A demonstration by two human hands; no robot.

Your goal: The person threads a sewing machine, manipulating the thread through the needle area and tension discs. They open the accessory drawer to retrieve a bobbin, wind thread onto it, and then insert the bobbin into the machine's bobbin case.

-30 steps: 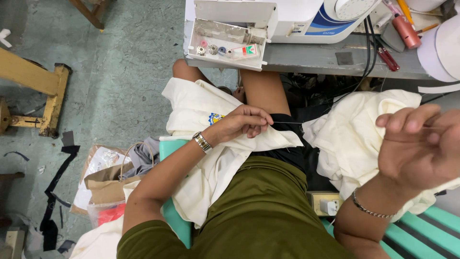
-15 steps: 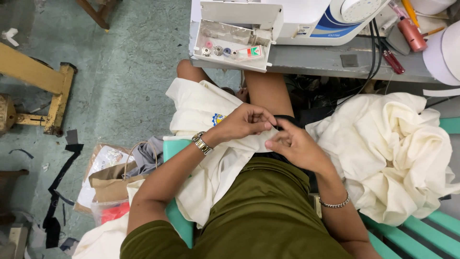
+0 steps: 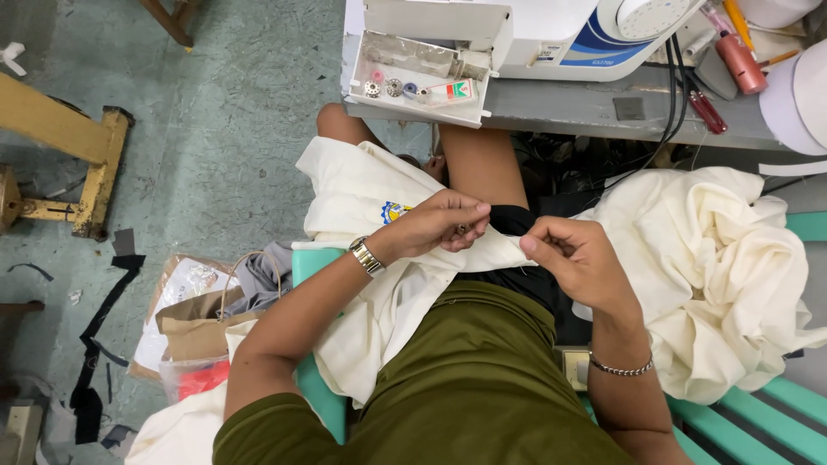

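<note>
A brown paper bag [image 3: 194, 323] sits on the floor at far left. The left hand [image 3: 439, 226] pinches the cream cloth [image 3: 379, 207] lying across the lap. Just beside it, the right hand [image 3: 575, 258] pinches the same cloth's edge. More cream fabric [image 3: 724, 275] is heaped on the green bench [image 3: 749, 422], below the grey worktop [image 3: 594, 108].

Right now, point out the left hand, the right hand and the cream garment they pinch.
left hand [image 3: 444, 222]: head view, knuckles.
right hand [image 3: 577, 258]: head view, back of hand.
cream garment [image 3: 362, 194]: head view, flat part over the knee.
</note>
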